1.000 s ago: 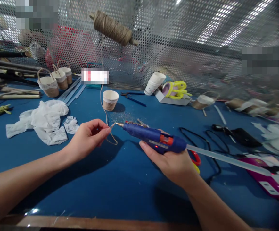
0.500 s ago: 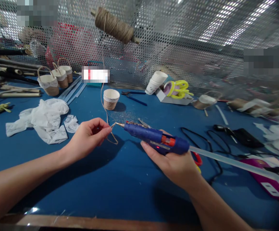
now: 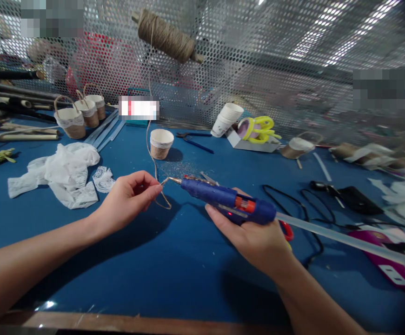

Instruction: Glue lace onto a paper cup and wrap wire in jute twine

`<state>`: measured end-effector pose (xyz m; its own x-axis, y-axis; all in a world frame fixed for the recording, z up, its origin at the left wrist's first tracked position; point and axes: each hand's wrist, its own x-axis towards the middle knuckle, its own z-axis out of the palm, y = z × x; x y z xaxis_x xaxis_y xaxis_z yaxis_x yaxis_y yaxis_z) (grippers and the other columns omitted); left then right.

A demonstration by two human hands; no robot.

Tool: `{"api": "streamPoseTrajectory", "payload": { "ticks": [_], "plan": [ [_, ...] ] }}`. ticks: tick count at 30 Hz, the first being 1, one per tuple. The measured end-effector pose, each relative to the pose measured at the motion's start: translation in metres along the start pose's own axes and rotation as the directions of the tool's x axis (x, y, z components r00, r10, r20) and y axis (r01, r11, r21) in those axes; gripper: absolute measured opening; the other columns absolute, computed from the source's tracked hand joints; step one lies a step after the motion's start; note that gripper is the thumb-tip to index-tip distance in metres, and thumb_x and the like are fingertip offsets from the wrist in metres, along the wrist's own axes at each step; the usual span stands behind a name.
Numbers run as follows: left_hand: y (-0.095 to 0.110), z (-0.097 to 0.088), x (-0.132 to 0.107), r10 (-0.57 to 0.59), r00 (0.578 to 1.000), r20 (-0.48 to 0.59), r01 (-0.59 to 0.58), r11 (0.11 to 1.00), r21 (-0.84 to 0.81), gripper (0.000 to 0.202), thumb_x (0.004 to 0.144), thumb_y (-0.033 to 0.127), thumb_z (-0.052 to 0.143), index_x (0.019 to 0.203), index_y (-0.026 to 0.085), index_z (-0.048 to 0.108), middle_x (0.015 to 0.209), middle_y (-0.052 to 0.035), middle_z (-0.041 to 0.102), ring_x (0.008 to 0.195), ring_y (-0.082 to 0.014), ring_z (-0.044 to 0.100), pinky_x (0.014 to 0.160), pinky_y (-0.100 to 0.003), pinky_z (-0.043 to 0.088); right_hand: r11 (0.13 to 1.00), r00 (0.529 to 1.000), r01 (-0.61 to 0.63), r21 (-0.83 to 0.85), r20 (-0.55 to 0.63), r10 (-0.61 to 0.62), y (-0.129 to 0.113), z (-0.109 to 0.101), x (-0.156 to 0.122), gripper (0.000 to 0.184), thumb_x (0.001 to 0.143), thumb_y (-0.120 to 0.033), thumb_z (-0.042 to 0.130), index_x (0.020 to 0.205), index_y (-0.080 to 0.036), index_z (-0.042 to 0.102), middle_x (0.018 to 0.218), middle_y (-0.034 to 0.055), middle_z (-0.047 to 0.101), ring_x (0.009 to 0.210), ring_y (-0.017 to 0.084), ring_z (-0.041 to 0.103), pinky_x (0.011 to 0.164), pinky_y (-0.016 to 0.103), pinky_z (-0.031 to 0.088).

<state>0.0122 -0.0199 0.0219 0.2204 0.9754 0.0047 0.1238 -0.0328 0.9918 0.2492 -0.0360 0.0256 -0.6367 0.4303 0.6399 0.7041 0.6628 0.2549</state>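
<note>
My left hand (image 3: 136, 195) pinches a thin brown twine (image 3: 152, 160) between thumb and fingertips, and a short end sticks out to the right. That twine runs up to a large spool (image 3: 166, 36) hung in front of the mesh. In my right hand (image 3: 254, 237) is a blue hot glue gun (image 3: 228, 199) with a red light on its side and a long clear glue stick (image 3: 335, 236) out the back. Its metal nozzle is at the twine's end. Behind the hands stands a small cup (image 3: 161, 145) wrapped in brown with a white lace rim.
White lace (image 3: 63, 174) lies in a heap at left, below finished handled cups (image 3: 70, 123). Pliers (image 3: 195, 141), stacked white cups (image 3: 226, 120) and a box with yellow scissors (image 3: 258, 132) stand at the back. Black cable (image 3: 303, 204) and a purple power strip (image 3: 387, 260) are at right.
The glue gun and my right hand have shifted very slightly to the right. My left hand and the twine look the same.
</note>
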Motion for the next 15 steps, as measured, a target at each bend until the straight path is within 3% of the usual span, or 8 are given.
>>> {"api": "streamPoseTrajectory", "payload": {
  "ticks": [4, 6, 10, 15],
  "plan": [
    [0.001, 0.000, 0.000, -0.011, 1.000, -0.003, 0.011, 1.000, -0.003, 0.017, 0.078, 0.029, 0.057, 0.071, 0.015, 0.051, 0.052, 0.0075, 0.046, 0.044, -0.0035, 0.040, 0.042, -0.015, 0.032, 0.978, 0.989, 0.147, -0.147, -0.012, -0.151, -0.002, -0.006, 0.010, 0.032, 0.081, -0.005, 0.044, 0.078, -0.022, 0.070, 0.058, 0.0036, 0.065, 0.068, 0.025, 0.066, 0.061, 0.038, 0.054],
    [0.002, 0.000, -0.001, -0.019, 1.000, -0.001, 0.019, 1.000, -0.004, 0.017, 0.078, 0.029, 0.057, 0.071, 0.015, 0.051, 0.052, 0.0073, 0.047, 0.044, -0.0036, 0.040, 0.042, -0.015, 0.032, 0.982, 0.989, 0.145, -0.121, -0.003, -0.147, -0.004, -0.009, 0.017, 0.032, 0.083, -0.006, 0.041, 0.073, -0.021, 0.069, 0.060, 0.0048, 0.065, 0.062, 0.022, 0.064, 0.055, 0.033, 0.053],
    [0.003, 0.001, -0.001, -0.045, 0.999, 0.016, 0.046, 0.999, -0.024, 0.017, 0.079, 0.029, 0.055, 0.070, 0.015, 0.051, 0.053, 0.0066, 0.048, 0.043, -0.0037, 0.040, 0.043, -0.016, 0.032, 0.992, 0.997, -0.071, 0.108, 0.036, 0.068, -0.008, -0.010, 0.024, 0.031, 0.088, -0.015, 0.041, 0.066, -0.021, 0.062, 0.057, 0.0022, 0.059, 0.050, 0.015, 0.057, 0.047, 0.025, 0.049],
    [0.004, 0.002, 0.000, -0.065, 0.998, 0.026, 0.066, 0.997, -0.041, 0.018, 0.079, 0.029, 0.055, 0.069, 0.015, 0.050, 0.053, 0.0063, 0.048, 0.043, -0.0038, 0.040, 0.043, -0.016, 0.032, 0.931, 0.964, -0.264, 0.252, 0.111, 0.243, -0.009, -0.006, 0.012, 0.007, 0.082, -0.021, 0.054, 0.077, -0.023, 0.056, 0.066, -0.0002, 0.059, 0.057, 0.015, 0.060, 0.052, 0.025, 0.051]
  ]
}}
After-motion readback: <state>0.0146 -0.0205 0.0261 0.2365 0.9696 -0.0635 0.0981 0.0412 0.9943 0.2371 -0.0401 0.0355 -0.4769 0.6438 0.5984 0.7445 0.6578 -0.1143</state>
